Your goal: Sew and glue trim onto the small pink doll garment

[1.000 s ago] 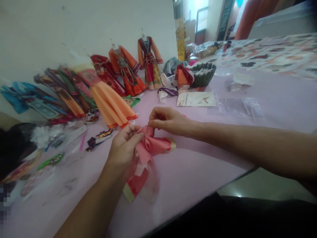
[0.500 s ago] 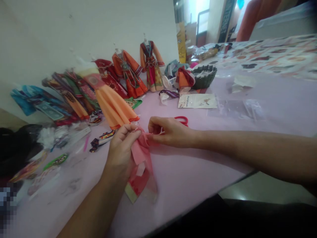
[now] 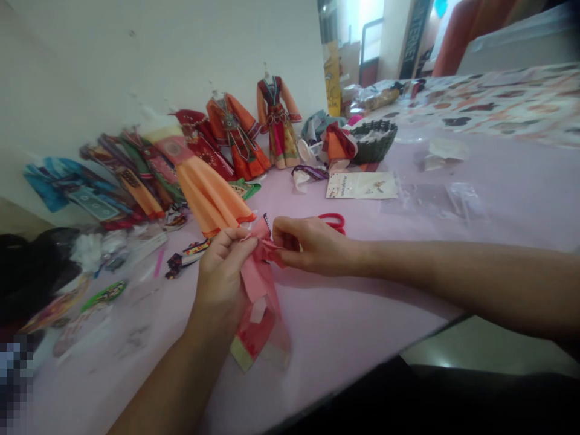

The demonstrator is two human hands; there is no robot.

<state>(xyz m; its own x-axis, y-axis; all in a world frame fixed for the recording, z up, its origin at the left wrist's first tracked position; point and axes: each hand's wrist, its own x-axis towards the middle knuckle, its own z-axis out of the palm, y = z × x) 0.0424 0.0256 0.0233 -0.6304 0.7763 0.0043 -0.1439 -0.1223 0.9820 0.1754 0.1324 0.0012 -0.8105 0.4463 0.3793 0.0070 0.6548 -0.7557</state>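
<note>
A small pink and red doll dress (image 3: 258, 302) with a gold hem hangs over the pale purple table (image 3: 353, 314) between both my hands. My left hand (image 3: 224, 281) is closed on its upper part, thumb and fingers pinching the cloth. My right hand (image 3: 310, 244) is closed on the dress's top edge from the right, pinching a fold near a dark trim. Red scissors (image 3: 333, 220) lie just behind my right hand.
Several doll dresses (image 3: 203, 175) stand or lean along the white wall at the back left. A dark woven basket (image 3: 374, 139), a card of small pieces (image 3: 361, 185) and clear plastic bags (image 3: 430, 196) lie behind. Trims and packets (image 3: 104, 266) litter the left. The table edge runs at lower right.
The gold-cuffed sleeve that lay spread to the right a second ago is now gathered in. My right hand has dropped lower and nearer the left, uncovering the red scissors behind it.
</note>
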